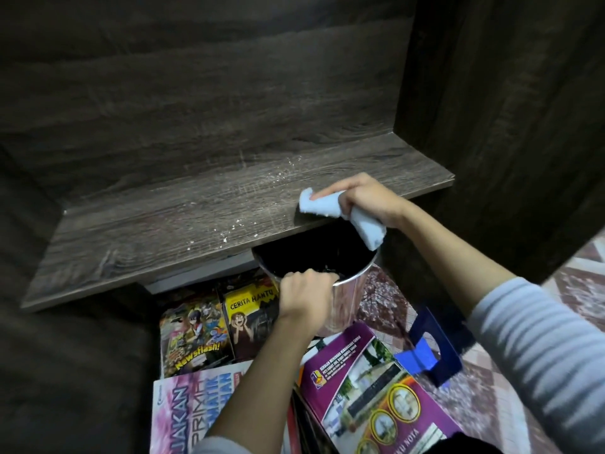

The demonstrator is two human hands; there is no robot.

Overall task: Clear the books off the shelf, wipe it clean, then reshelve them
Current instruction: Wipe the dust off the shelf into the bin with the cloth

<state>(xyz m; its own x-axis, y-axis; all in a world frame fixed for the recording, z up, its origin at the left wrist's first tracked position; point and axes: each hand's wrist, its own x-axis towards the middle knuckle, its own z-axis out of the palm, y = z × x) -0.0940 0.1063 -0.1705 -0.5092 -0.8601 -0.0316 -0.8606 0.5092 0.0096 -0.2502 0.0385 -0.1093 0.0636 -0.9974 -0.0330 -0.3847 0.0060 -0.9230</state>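
Beneath the shelf [163,231], the bin [347,304] is partly hidden; left hand [306,294] grips its rim, right hand [363,198] holds the cloth [322,206].

The shelf [163,224] is dark wood-grain board, matt, slightly rough-looking, with pale gritty specks on it; the cloth [322,206] I hold is light blue, soft and nubbly like towelling. The bin [347,303] has a shiny, mirror-like metal wall and a dull black inside, and my sleeve [540,348] is striped knit fabric, matt. The books have glossy paper covers, namely the comic [193,335], pink magazine [183,411] and purple book [370,388]; the bookend [429,352] is dark blue and smooth, plastic or painted metal, can't tell.
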